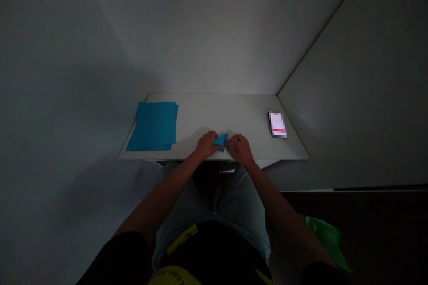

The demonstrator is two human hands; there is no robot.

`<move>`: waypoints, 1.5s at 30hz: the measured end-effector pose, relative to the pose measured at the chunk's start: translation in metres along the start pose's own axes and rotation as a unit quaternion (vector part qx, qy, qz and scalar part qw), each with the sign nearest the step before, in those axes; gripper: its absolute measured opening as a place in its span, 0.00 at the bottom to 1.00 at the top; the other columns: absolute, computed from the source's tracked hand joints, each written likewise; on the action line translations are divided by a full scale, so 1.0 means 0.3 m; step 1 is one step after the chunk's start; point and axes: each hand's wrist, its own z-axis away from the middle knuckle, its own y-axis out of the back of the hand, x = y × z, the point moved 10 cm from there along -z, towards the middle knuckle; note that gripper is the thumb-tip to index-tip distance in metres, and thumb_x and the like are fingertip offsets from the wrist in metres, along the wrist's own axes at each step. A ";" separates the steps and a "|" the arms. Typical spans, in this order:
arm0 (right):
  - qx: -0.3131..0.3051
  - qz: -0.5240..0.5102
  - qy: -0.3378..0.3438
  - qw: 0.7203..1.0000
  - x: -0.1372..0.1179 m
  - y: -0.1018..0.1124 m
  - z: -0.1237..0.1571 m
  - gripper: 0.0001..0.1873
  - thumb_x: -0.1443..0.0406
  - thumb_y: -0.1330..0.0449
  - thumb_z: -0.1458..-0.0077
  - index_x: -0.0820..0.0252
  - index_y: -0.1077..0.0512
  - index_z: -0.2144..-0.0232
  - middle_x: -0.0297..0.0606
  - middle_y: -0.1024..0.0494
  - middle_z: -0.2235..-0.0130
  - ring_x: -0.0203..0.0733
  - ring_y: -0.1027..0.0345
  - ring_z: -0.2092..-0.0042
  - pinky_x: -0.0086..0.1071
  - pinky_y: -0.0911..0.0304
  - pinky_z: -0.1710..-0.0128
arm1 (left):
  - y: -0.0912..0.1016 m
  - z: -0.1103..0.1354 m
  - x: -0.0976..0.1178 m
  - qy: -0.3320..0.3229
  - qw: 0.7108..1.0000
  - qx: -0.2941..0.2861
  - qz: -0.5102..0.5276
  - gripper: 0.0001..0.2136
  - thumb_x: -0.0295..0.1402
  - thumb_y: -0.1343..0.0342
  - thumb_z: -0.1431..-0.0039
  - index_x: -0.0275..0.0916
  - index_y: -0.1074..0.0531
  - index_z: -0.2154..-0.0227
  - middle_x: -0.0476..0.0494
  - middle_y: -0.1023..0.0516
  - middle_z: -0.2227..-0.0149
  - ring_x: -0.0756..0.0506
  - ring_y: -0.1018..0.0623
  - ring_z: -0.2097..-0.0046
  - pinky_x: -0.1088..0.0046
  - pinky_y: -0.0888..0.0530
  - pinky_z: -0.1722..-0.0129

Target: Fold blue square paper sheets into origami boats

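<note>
A small piece of folded blue paper [220, 141] is between my two hands, close to the front edge of the white table. My left hand [207, 144] grips its left side, thumb and fingers closed round it. At the paper's right edge is my right hand [240, 148], its fingers curled together. Whether those right fingertips pinch the paper or only touch it is too small to tell. Part of the paper is hidden under the left fingers.
A stack of blue paper sheets [155, 124] lies at the table's left end. Toward the right end rests a lit phone [277, 124]. Walls border the white table [220, 107] at the back and both sides. A green plastic object [324, 231] is low at the right.
</note>
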 end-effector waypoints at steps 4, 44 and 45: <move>-0.033 -0.084 -0.015 0.996 -0.032 -0.039 -0.009 0.15 0.52 0.41 0.27 0.53 0.20 0.57 0.40 0.17 0.59 0.47 0.23 0.58 0.41 0.32 0.53 | 0.025 0.016 -0.011 -0.013 0.996 0.068 0.063 0.07 0.34 0.33 0.35 0.42 0.26 0.59 0.43 0.24 0.52 0.42 0.20 0.52 0.64 0.21 0.50; 0.038 -0.306 -0.124 0.943 0.036 -0.099 -0.071 0.22 0.52 0.45 0.33 0.54 0.19 0.48 0.42 0.14 0.52 0.47 0.21 0.58 0.43 0.24 0.51 | -0.043 -0.004 -0.199 0.039 0.858 0.018 0.512 0.16 0.31 0.34 0.44 0.40 0.23 0.52 0.40 0.17 0.48 0.44 0.16 0.55 0.65 0.17 0.54; 0.043 -0.305 -0.122 0.944 0.035 -0.094 -0.072 0.22 0.51 0.45 0.33 0.54 0.19 0.49 0.43 0.14 0.51 0.47 0.21 0.56 0.43 0.24 0.50 | -0.047 -0.002 -0.204 0.042 0.854 0.019 0.519 0.17 0.33 0.32 0.44 0.40 0.23 0.52 0.39 0.17 0.47 0.44 0.16 0.55 0.65 0.17 0.55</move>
